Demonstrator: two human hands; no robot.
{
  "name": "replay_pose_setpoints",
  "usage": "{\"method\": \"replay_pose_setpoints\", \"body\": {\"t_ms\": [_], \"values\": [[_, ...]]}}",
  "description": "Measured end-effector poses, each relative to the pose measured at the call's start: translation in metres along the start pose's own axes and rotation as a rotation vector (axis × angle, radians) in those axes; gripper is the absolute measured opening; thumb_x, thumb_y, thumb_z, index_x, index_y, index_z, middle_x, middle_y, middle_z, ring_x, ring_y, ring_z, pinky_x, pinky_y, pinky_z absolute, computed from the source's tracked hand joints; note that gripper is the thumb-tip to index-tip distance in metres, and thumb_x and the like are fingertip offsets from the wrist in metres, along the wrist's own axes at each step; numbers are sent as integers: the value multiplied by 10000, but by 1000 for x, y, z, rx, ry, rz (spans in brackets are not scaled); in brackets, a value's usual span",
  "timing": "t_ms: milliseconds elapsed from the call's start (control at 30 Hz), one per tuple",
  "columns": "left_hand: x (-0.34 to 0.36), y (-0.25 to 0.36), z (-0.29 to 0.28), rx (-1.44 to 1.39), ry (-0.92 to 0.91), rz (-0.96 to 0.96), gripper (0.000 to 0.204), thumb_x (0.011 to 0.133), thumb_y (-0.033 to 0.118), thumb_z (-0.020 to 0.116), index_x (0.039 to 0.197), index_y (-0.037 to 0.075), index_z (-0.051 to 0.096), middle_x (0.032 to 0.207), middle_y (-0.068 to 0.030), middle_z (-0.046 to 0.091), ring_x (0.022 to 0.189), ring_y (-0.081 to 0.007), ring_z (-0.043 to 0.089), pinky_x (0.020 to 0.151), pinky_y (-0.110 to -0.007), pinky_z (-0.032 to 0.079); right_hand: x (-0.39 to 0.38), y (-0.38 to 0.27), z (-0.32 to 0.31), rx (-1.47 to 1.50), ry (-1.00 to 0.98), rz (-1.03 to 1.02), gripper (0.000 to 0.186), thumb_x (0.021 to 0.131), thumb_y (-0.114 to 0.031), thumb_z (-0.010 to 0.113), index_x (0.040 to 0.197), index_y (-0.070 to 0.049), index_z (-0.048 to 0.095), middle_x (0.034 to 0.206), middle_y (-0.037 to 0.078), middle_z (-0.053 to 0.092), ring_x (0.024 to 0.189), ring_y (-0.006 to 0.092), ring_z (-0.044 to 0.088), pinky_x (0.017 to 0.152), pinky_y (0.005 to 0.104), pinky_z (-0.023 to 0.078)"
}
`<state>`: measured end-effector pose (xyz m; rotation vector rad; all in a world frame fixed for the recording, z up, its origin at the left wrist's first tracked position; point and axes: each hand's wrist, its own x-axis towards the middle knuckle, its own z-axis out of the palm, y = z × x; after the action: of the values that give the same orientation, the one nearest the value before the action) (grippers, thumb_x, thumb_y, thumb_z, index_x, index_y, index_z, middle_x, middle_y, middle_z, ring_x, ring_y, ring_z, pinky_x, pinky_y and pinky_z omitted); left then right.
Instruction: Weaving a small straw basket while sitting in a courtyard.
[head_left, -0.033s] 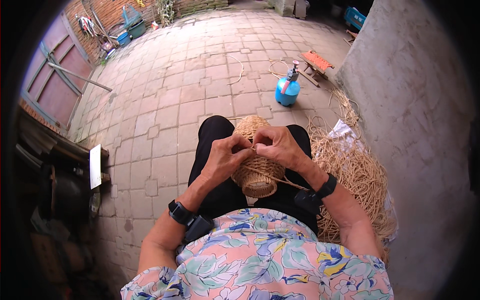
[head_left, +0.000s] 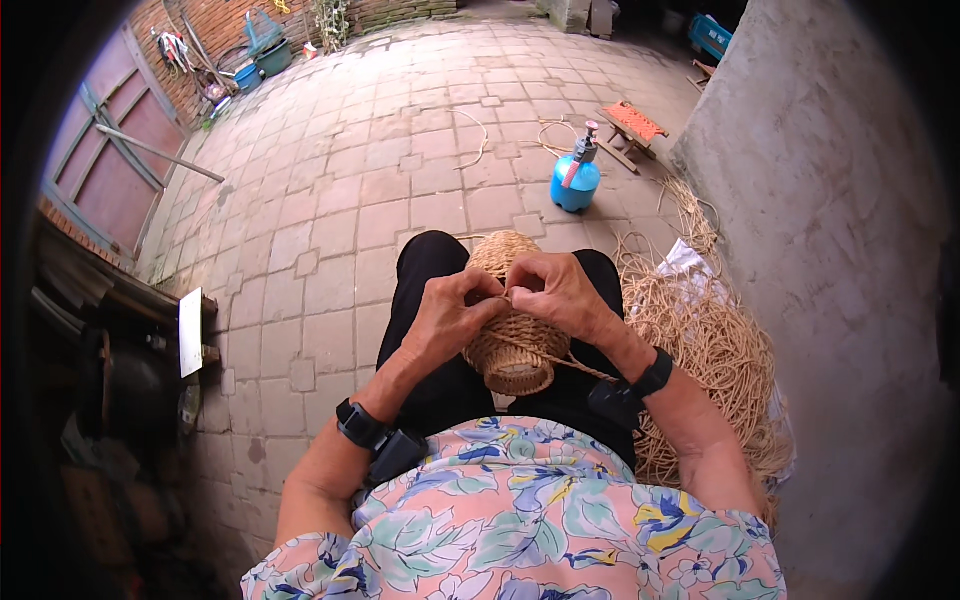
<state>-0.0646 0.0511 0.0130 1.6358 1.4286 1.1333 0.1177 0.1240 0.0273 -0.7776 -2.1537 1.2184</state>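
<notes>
A tan woven basket made of twisted straw cord lies in my lap between my knees, its round opening or base rim toward me. My left hand is closed at its left side, thumb and fingers pinched. Meeting it fingertip to fingertip, my right hand is also pinched. A short bit of straw cord shows between the two sets of fingertips, partly covered by them. One loose length of twisted cord runs across the weave and off toward my right wrist.
By my right leg a big tangled heap of straw cord lies on white sheeting beside the grey wall. Ahead stand a blue pump sprayer and a low stool with an orange seat. A white board is at left.
</notes>
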Motion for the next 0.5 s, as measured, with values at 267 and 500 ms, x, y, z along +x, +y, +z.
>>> {"method": "replay_pose_setpoints", "body": {"t_ms": [267, 500], "values": [[7, 9, -2, 91, -83, -71, 192, 798, 141, 722, 875, -25, 661, 767, -72, 675, 728, -91, 611, 667, -270, 508, -5, -4, -5, -63, -16, -40, 138, 733, -110, 635, 801, 5, 602, 689, 99, 613, 646, 164, 588, 617, 309, 482], [7, 8, 0, 159, -37, -79, 182, 804, 138, 699, 866, -29, 658, 750, -69, 674, 713, -94, 619, 658, -268, 512, -4, -2, 4, -309, 86, -130, 122, 752, -119, 646, 778, -27, 570, 670, 144, 605, 640, 310, 622, 598, 389, 499]]}}
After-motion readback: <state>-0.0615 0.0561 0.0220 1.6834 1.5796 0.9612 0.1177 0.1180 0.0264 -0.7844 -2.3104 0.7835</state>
